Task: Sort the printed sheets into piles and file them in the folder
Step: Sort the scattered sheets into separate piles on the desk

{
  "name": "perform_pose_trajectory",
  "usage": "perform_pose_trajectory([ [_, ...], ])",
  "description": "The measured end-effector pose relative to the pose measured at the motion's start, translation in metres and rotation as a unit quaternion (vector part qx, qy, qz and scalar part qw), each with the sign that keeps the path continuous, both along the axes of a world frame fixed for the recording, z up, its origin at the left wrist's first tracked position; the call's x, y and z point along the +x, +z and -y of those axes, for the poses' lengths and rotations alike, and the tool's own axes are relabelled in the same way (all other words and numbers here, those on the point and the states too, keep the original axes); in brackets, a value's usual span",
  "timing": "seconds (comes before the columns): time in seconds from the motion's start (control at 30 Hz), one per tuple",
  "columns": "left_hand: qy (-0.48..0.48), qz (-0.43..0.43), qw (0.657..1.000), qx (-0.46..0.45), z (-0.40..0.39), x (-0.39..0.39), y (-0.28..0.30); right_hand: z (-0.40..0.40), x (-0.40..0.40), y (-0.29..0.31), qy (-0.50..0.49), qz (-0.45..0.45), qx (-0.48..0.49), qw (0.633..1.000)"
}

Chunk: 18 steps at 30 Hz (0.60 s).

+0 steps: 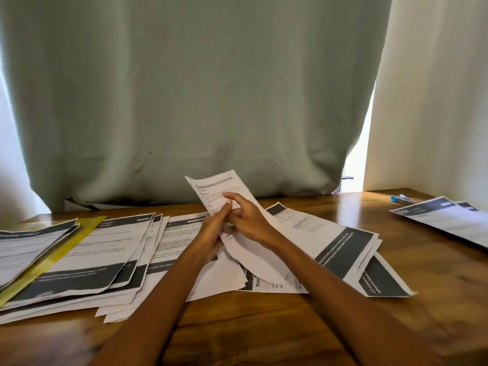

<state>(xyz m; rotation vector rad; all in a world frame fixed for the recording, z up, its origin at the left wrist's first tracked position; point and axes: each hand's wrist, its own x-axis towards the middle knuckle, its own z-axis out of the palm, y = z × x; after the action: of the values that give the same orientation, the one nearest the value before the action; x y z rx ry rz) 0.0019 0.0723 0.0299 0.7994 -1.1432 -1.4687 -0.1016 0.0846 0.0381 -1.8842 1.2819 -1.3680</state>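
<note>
Hands (229, 223) holding one sheet (224, 188), above piles (105, 249)

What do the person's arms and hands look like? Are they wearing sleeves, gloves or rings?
Both arms are bare right up to the bottom edge of the picture, so no sleeves show. The left hand and the right hand wear no gloves. No watch or bracelet shows on either wrist, and I can see no rings, though some fingers are partly hidden. The fingers are long and slim.
</note>
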Motion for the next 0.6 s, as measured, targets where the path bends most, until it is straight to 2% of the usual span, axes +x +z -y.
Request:
perform_pose_trajectory([
  [0.07, 0.063, 0.023, 0.998, 0.015, 0.004, 0.011, 0.001, 0.002, -0.009, -0.001, -0.014, 0.017, -0.018, 1.0],
  [0.17, 0.084, 0.055, 0.994, 0.042, 0.008, 0.03, 0.005, 0.008, -0.045, 0.004, -0.182, -0.02, -0.089, 0.979],
  [0.23, 0.067, 0.064, 0.995, 0.042, 0.01, 0.039, 0.007, 0.012, -0.068, 0.003, -0.243, 0.019, -0.045, 0.969],
  [0.37, 0.039, 0.087, 0.995, 0.041, 0.012, 0.045, 0.007, 0.016, -0.085, -0.001, -0.187, 0.23, 0.078, 0.952],
  [0.43, 0.041, 0.11, 0.992, 0.035, 0.012, 0.045, 0.005, 0.012, -0.083, 0.0, -0.156, 0.257, 0.088, 0.95],
  [0.6, 0.042, 0.133, 0.99, 0.026, 0.011, 0.045, 0.003, 0.004, -0.078, 0.002, -0.119, 0.258, 0.082, 0.955],
])
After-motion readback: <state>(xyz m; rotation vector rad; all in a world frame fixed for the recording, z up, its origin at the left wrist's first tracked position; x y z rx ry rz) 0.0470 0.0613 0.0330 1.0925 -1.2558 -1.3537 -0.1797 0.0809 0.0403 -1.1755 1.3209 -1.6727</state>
